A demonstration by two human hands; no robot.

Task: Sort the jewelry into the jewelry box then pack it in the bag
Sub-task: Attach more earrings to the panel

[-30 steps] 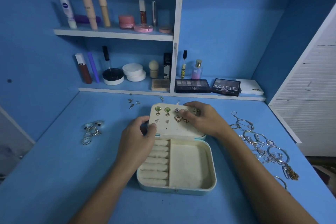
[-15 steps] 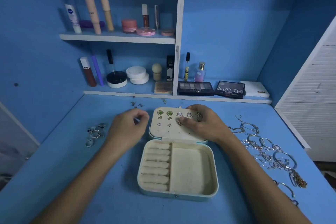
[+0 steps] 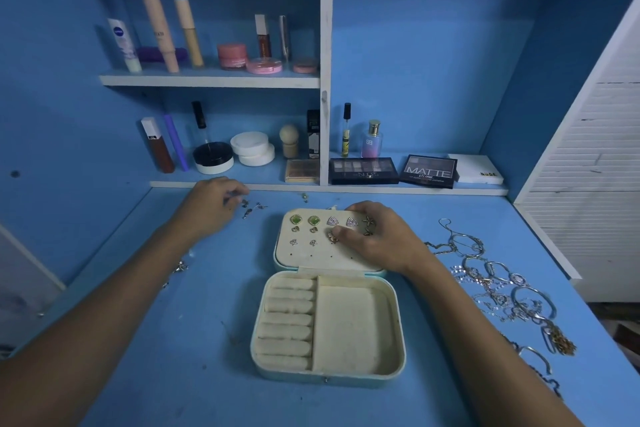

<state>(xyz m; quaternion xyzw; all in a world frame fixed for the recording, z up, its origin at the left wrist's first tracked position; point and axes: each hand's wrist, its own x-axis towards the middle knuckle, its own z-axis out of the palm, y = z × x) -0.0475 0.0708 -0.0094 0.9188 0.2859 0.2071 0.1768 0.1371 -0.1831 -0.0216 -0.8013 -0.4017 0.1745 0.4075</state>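
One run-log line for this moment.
left hand: at loose earrings | right hand: resting on jewelry box lid | ring rolls: unfilled

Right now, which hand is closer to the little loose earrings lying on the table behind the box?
Left. The left hand reaches right beside the loose earrings, fingertips almost on them. The right hand rests on the jewelry box lid, farther off.
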